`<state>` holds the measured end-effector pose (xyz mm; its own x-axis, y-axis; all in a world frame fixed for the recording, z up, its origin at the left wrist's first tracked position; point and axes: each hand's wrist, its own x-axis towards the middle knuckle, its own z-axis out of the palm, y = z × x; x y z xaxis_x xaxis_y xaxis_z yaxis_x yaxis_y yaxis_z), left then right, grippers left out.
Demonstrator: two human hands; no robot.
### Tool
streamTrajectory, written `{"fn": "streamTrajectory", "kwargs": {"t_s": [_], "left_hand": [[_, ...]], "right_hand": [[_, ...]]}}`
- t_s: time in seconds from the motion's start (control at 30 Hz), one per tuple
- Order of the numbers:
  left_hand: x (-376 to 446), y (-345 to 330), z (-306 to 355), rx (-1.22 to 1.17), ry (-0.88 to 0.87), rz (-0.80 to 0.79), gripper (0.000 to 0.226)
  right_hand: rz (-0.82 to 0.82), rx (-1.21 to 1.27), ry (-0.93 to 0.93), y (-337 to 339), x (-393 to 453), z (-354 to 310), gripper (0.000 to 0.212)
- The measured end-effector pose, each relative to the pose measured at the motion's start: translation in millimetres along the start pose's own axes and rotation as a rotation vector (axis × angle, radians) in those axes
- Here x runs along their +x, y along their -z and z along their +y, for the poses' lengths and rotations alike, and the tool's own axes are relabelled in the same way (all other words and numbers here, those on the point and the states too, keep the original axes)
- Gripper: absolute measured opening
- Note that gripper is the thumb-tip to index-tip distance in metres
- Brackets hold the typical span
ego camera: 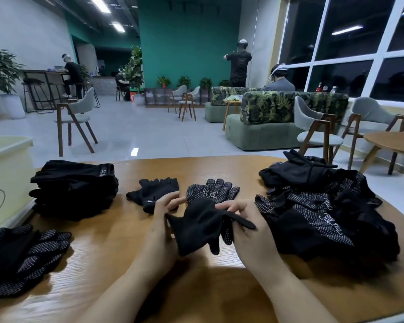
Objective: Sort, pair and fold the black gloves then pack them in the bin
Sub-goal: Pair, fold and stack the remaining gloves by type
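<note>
A: Where is the glove the person is working on?

B: The plain black glove hangs between both hands, held just above the wooden counter, directly in front of a dotted glove that lies flat with a white printed label on its back. The left hand pinches its left edge, fingers curled onto the fabric. The right hand pinches the right side, where a narrow strap or finger of cloth sticks out past the thumb. So each grip is clamped on that glove.

A: How will it handle?

B: Judging by the way it droops and creases, it looks soft, light and limp, with no stiffness of its own. It will sag wherever it is unsupported, so the cuff and the fingertips seem the sensible places to hold it for a flat fold.

A: And the other gloves?

B: Left of the dotted glove lies a fingerless glove. Farther left sits a neat stack of folded gloves, and beyond it a pale bin at the counter's edge. Right of the dotted glove is an unsorted heap of dotted and plain gloves. Nearer the person, on the left, several dotted gloves overlap.

A: A risk?

B: The dots likely cling to fabric, so neighbours could drag along.
</note>
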<state>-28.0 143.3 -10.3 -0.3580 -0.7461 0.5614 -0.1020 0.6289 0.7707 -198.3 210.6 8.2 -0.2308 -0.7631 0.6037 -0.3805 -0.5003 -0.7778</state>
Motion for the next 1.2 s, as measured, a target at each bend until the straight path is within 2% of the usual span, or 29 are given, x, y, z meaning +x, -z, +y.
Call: {"fn": "streamTrajectory", "kwargs": {"t_s": [0.17,0.27,0.37,0.43,0.5,0.57,0.67,0.7,0.83,0.9,1.0,1.13,1.2], "left_hand": [[-1,14,8,-0.043,0.004,0.123,0.045],[-3,18,13,-0.141,0.074,0.161,0.036],[-6,24,16,-0.157,0.049,0.201,0.042],[-7,27,17,-0.116,0.044,0.237,0.047],[-6,30,16,-0.066,0.038,0.288,0.036],[-6,33,16,-0.006,0.012,0.322,0.024],[-6,37,17,0.037,-0.035,0.334,0.028],[-5,38,18,0.036,-0.05,0.324,0.026],[-5,46,19,0.049,-0.124,0.279,0.015],[-6,52,18,0.049,-0.108,0.259,0.014],[-14,62,20,0.015,0.004,0.171,0.012],[-32,78,4,0.102,0.18,-0.073,0.013],[-40,83,-2,0.145,0.269,-0.206,0.018]], "right_hand": [[-0.153,-0.118,-0.129,-3,0,5,0.037],[-0.055,-0.25,-0.157,0,1,12,0.046],[0.033,-0.34,-0.096,1,1,7,0.047],[-0.039,-0.332,-0.01,-3,-3,-4,0.041],[-0.151,-0.352,0.052,-10,-9,-12,0.04],[-0.263,-0.42,0.082,-16,-11,-16,0.045],[-0.402,-0.545,0.073,-30,-7,-13,0.061],[-0.395,-0.537,0.054,-35,-2,-13,0.062],[-0.269,-0.284,0.007,-58,23,-14,0.037],[-0.268,-0.227,0.053,-66,33,-16,0.033],[-0.397,-0.236,0.133,-69,36,-11,0.03],[-0.631,-0.363,0.041,-60,22,6,0.036],[-0.689,-0.424,0.006,-55,17,9,0.037]]}}
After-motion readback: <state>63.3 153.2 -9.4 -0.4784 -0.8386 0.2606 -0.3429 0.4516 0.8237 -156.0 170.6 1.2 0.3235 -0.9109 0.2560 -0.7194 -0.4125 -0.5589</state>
